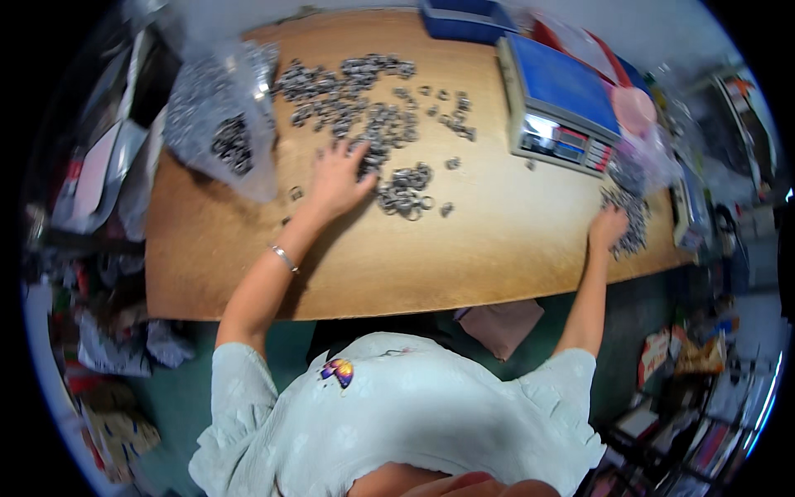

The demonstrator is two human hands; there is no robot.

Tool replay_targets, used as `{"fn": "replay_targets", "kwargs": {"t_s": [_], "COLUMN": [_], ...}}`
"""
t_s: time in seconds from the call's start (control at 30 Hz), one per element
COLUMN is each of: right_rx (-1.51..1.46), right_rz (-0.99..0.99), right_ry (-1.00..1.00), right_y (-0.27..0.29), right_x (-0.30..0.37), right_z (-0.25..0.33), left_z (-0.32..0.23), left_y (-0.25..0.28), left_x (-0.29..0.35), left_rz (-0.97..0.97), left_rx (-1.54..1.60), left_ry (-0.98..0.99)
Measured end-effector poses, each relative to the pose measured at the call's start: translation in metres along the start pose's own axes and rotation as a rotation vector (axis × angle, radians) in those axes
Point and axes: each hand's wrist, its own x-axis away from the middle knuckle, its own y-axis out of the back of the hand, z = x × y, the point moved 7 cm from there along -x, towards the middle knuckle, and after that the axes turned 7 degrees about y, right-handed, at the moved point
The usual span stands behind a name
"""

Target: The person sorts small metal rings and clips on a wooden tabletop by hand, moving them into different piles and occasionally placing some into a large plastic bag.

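Note:
My left hand (338, 180) lies with fingers spread at the near left edge of a wide scatter of small metal rings (344, 91) that look like hose clamps. Beside its thumb sits a smaller heap of the same rings (404, 192). Far to the right, my right hand (609, 227) reaches into a pile of smaller grey metal pieces (633, 219), too small to name. Its fingers are curled together at the pile's left side; what they hold, if anything, is hidden.
A clear plastic bag (219, 124) with metal pieces stands at the table's left. A scale with a blue top (559, 79) is at the back right, near a blue tray (468, 21), a pink bowl (633, 108) and plastic bags. The wooden table's (464, 273) front edge curves before me.

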Motion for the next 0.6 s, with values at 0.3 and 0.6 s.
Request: {"fn": "replay_targets", "kwargs": {"t_s": [0.3, 0.6], "right_rx": [-1.132, -0.960], "right_rz": [0.065, 0.024], "right_ry": [0.877, 1.013], "right_y": [0.144, 0.169], "right_x": [0.071, 0.089], "right_z": [0.290, 0.340], "left_z": [-0.026, -0.014], "left_y": [0.025, 0.033], "left_x": [0.058, 0.090], "left_rz": [0.129, -0.005], "left_rx": [-0.070, 0.043], "left_ry": [-0.096, -0.214]}}
